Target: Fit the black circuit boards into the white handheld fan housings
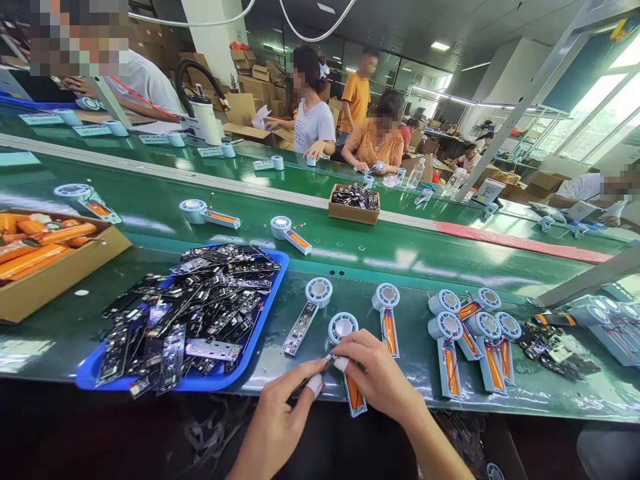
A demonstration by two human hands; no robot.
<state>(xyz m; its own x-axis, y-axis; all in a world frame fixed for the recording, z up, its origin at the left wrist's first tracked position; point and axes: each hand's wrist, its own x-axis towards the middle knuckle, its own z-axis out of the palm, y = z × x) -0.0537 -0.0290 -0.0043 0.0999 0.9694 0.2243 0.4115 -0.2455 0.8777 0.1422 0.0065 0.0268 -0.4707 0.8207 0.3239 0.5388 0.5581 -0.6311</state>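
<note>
Close to the bench's front edge, my left hand point(285, 407) pinches a thin black circuit board point(299, 388), seen nearly edge-on and mostly covered by the fingers. At the board's far end the fingertips of my right hand point(373, 370) are pressed together; what they grip is hidden. White covers wrap some fingertips. Under my right hand lies a light blue handheld fan point(343, 328), its open handle showing an orange battery. Just behind, another fan point(319, 292) has a board along its handle. To its right, a third fan point(387, 297) lies with its battery and wires exposed.
A blue tray point(280, 280) heaped with circuit boards stands left, beside a cardboard box point(107, 250) of orange batteries. Several open fans point(487, 327) cluster at right. Behind runs a green conveyor point(240, 250) carrying fans and a box of boards point(355, 212). Co-workers sit across it.
</note>
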